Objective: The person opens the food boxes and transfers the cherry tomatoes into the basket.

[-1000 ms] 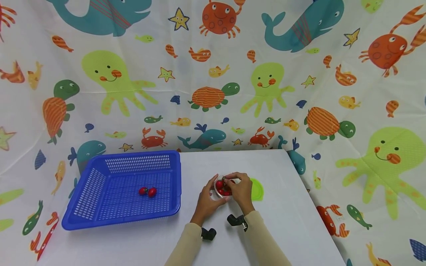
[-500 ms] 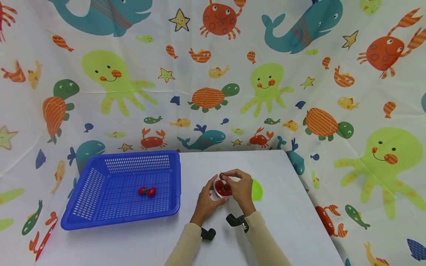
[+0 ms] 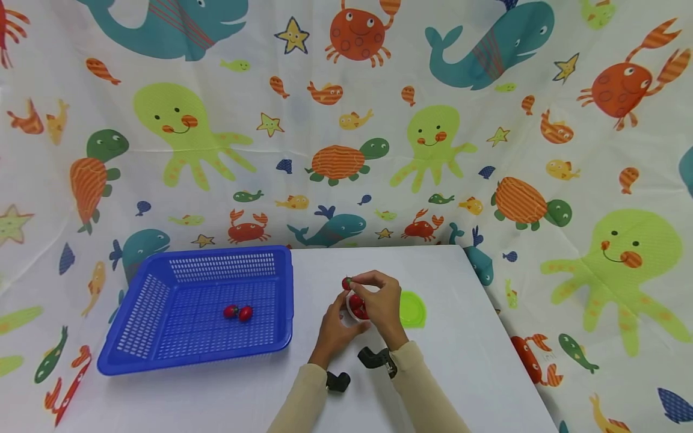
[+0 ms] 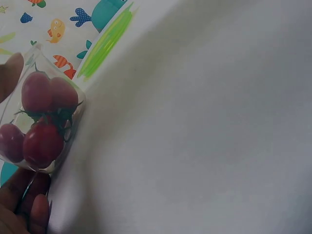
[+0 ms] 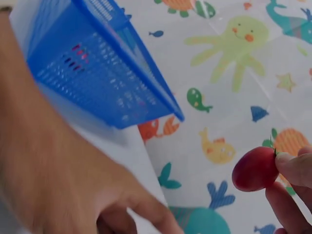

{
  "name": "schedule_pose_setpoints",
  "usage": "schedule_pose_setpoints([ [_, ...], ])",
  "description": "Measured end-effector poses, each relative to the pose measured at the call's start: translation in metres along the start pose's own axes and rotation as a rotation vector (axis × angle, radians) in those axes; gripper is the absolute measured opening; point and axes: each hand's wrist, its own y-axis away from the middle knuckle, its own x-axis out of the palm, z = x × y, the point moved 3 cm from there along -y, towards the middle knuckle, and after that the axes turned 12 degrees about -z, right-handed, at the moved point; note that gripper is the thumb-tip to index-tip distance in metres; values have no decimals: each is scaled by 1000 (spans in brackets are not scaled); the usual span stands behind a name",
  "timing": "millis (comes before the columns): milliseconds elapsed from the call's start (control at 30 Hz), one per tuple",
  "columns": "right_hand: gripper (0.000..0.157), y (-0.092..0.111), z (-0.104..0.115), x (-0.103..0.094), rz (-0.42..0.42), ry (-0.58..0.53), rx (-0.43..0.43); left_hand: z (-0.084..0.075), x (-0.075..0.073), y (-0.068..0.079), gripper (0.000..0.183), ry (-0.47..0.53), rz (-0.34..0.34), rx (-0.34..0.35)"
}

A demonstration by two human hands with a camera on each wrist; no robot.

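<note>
My right hand pinches a cherry tomato by its stem end between thumb and fingers. It holds the tomato just above a small clear plastic container, at the far left side of the rim. My left hand grips that container on the table, thumb on one side and fingers on the other. Several red cherry tomatoes with green stems show through its wall. Two more cherry tomatoes lie close together in the blue basket to the left.
A bright green round lid lies on the white table, just right of the container. A sea-animal patterned cloth hangs behind the table. The basket's slotted walls rise left of my hands.
My right hand has lifted a cherry tomato out of the container and moved it up and to the left. My left hand stays on the container.
</note>
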Motion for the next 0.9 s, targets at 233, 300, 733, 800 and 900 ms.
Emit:
schedule_pose_setpoints([
  [233, 7, 7, 13, 16, 27, -50, -8, -1, -1, 1, 97, -16, -3, 10],
  [300, 6, 9, 16, 21, 37, -54, -15, -1, -1, 1, 96, -25, -7, 31],
  [733, 6, 21, 30, 44, 101, -66, -21, -1, -2, -4, 57, -101, -29, 166],
  [800, 5, 23, 32, 47, 111, -54, -12, -4, -2, -5, 44, -162, -32, 209],
  [900, 5, 24, 33, 52, 127, -58, -8, -6, -3, -5, 37, -241, -25, 249],
])
